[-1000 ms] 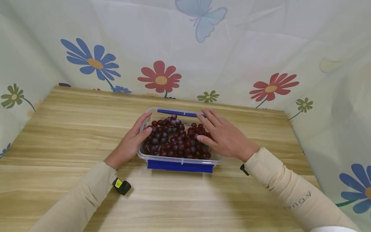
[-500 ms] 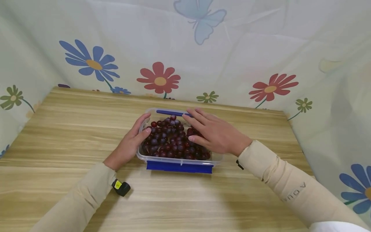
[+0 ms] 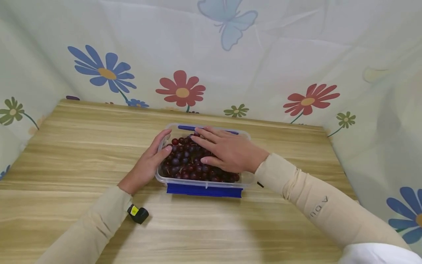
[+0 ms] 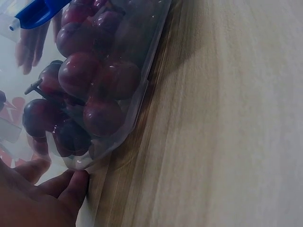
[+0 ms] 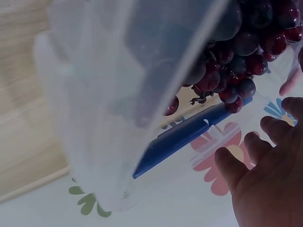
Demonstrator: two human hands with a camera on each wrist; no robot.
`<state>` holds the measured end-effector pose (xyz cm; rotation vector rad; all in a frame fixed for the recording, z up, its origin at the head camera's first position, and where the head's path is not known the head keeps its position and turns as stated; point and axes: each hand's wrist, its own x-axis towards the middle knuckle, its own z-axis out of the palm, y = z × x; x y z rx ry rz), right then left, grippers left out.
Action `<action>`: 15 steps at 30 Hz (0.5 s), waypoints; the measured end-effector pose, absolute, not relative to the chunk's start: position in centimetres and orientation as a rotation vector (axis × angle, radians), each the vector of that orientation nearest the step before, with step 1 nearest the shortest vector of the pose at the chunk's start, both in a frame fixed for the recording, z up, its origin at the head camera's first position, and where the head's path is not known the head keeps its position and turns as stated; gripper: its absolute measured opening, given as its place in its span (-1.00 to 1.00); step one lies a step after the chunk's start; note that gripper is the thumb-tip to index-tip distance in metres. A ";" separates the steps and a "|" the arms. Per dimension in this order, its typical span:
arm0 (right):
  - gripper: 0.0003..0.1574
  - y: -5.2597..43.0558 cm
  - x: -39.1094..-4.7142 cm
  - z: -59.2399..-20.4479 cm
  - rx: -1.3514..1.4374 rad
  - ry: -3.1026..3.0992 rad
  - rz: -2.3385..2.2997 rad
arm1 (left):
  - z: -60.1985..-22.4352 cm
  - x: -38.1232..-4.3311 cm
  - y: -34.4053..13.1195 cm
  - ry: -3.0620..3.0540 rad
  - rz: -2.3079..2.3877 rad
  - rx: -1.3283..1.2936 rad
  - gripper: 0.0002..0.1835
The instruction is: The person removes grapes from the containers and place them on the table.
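A clear plastic food container (image 3: 201, 182) with blue clips (image 3: 204, 189) stands on the table. Bunches of dark red grapes (image 3: 184, 156) fill much of it. My left hand (image 3: 145, 165) holds the container's left end, thumb at the rim and fingers around the side. In the left wrist view its fingertips (image 4: 78, 182) touch the outer corner. Over the grapes, from the right, lies my right hand (image 3: 229, 150), palm down with straight, spread fingers. Whether it touches the grapes, or whether a clear lid lies between, I cannot tell.
The wood-grain table (image 3: 211, 227) carries the container. A white cloth screen with printed flowers (image 3: 181, 91) stands behind and at both sides. A small black wrist camera (image 3: 140, 215) is strapped below the left hand.
My right hand has slid leftward over the grapes, from the container's right part to its middle. The left hand and the container have stayed in place.
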<state>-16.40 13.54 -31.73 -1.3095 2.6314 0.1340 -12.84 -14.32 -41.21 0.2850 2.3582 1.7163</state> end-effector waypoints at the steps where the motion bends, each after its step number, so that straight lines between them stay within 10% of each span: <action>1: -0.13 13.3 -16.5 -31.7 -1.307 2.622 0.143 | -41.3 -12.9 -14.3 2.356 1.716 0.285 -0.41; 15: -0.15 11.0 -17.5 -30.9 -1.343 2.516 0.213 | -41.6 -13.0 -14.4 2.343 1.720 0.288 -0.41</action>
